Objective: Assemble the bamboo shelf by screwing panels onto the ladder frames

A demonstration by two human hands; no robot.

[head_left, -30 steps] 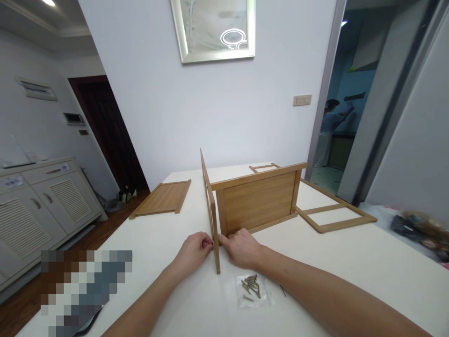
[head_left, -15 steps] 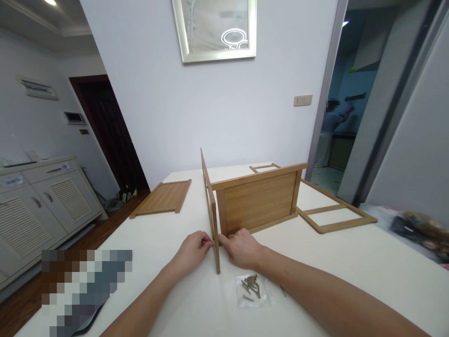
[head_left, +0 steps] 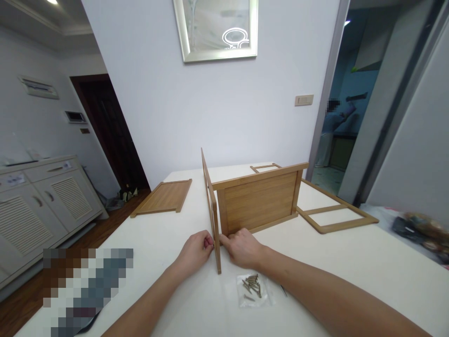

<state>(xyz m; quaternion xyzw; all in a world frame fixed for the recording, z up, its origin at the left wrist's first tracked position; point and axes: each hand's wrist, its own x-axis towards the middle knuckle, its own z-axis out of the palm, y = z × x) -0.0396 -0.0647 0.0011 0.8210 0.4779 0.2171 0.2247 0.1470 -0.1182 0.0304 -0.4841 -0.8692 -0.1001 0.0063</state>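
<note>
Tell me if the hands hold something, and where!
The right hand seems to hold the wooden panel by its near bottom corner. The left hand is low beside the upright frame, grip hidden.

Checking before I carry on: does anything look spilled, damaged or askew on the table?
Nothing stands out: the screws lie within the outline of the clear bag, and the standing panel shows no visible damage.
</note>
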